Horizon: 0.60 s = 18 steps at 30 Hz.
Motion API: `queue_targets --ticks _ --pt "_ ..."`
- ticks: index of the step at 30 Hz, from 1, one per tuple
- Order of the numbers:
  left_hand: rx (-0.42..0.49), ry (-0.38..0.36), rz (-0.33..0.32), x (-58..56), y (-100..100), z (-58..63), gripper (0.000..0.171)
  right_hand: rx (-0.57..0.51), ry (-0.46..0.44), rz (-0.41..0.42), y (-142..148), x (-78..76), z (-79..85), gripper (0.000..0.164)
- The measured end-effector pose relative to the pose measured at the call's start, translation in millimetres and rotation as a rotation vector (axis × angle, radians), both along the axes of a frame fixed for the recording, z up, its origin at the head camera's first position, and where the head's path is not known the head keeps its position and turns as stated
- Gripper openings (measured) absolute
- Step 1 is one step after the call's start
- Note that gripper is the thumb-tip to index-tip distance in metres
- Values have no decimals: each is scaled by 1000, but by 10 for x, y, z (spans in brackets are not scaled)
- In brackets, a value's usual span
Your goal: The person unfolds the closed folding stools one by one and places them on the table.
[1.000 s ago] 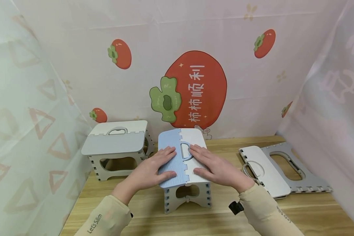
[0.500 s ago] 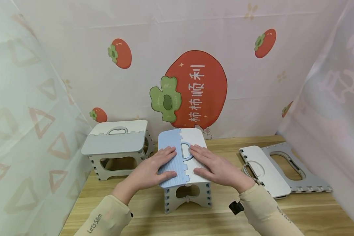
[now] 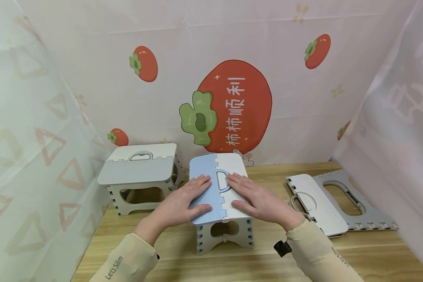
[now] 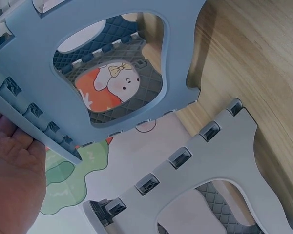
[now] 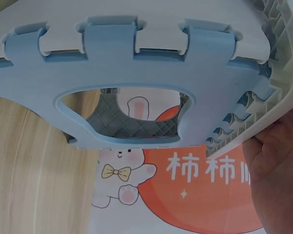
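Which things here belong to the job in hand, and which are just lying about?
In the job:
blue-and-white stool, upright
left hand, on its blue half
right hand, on its white half

Apparently just lying about, untouched:
gray-and-white stool, standing
collapsed stool, lying flat

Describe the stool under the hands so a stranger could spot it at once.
Find the big red fruit print on the backdrop. Just below it, on the wooden table, stands a stool with the left hand and right hand on top. Its top is half light blue, half white; the left stool is grey and white, and the right stool lies flat.
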State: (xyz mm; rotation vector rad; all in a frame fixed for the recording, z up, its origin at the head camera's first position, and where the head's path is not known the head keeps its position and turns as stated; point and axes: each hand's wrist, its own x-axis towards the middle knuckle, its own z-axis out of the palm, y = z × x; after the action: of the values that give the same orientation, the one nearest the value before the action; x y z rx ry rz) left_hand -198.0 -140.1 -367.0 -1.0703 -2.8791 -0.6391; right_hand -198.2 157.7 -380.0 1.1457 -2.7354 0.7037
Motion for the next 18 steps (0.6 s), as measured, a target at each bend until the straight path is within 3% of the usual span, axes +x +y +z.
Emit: queue_targets --ticks 9,18 --pt "-34 23 8 24 3 27 73 -14 -27 -13 -40 10 40 63" --pt "-74 11 -6 -24 -2 80 75 6 38 -9 -15 40 34 63"
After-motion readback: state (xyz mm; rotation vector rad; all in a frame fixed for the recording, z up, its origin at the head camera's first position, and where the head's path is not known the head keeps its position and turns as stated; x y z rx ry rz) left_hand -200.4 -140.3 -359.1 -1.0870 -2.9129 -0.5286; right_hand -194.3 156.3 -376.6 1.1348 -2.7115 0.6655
